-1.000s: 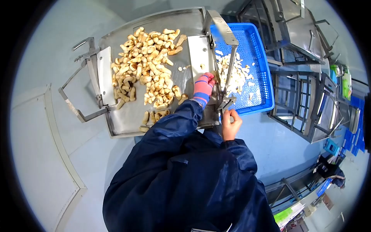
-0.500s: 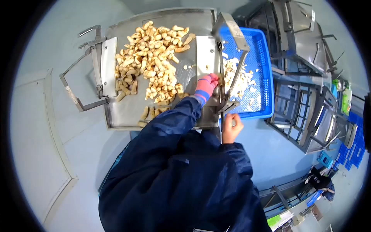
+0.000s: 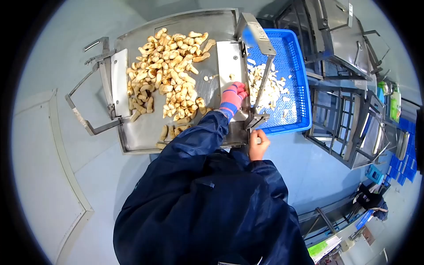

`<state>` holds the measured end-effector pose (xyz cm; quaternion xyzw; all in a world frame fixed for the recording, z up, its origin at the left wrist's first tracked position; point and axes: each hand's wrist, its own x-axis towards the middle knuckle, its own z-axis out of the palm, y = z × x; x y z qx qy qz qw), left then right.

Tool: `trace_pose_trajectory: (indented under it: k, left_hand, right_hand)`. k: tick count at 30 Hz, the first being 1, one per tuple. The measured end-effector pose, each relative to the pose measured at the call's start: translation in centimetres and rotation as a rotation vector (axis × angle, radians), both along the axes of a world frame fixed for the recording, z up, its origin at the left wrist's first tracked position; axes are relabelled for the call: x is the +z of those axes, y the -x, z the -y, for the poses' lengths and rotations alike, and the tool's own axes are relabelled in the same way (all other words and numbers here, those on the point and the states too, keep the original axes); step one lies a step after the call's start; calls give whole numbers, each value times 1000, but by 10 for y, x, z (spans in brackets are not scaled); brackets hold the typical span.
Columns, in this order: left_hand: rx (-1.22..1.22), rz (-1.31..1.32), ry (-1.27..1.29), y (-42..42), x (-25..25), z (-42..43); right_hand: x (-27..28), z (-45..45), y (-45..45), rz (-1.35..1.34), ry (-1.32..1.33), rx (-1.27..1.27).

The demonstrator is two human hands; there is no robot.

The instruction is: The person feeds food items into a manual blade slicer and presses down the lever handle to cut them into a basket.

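My left hand (image 3: pixel 233 96), in a pink and blue striped glove, is closed at the right edge of a white board (image 3: pixel 231 57); what its fingers hold is hidden. Bare, my right hand (image 3: pixel 258 145) wraps round the handle end of a metal cutter (image 3: pixel 258 120) hinged beside the board. Brownish-white mushroom-like pieces (image 3: pixel 174 62) are heaped on the steel tray (image 3: pixel 132 140) left of the board. Small pale slices (image 3: pixel 265 86) lie in a blue perforated basket (image 3: pixel 304 88) to the right.
A second white board (image 3: pixel 119 81) with a metal lever frame (image 3: pixel 76 112) is fixed at the tray's left side. Steel racks (image 3: pixel 342 119) stand to the right. Blue crates (image 3: pixel 404 154) are at the far right, and a white door panel (image 3: pixel 44 176) is at the left.
The view has shifted slightly back and forth. My right hand and the cutter's handle have moved a little, while my left hand stays closed at the board's edge.
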<state>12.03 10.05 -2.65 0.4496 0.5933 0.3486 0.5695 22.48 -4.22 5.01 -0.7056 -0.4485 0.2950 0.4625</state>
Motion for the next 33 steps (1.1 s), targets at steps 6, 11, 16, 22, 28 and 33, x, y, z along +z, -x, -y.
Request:
trace_pose_trajectory:
  k: [6,11,16,22,28,33]
  left_hand:
    - [48,91,-12,-3,-11,6]
    - [57,-64,-10,1,-4,8]
    - [240,150,100,-17,12,4]
    - [-97,-366,-357,31,70,5]
    - [-516,-1445,-270,151,65,-8]
    - [-674,-1360,-405,176,52,-26]
  right_hand:
    - [18,-3,6,22,28,-24]
    - [-16,8,-1,45,35,43]
    - [-7,8,2,7,46,6]
    - [-14,11,-3,-52,128,12]
    - [-15,10,0,-60,52,-2]
    - [-4,5,1,-11,50,14]
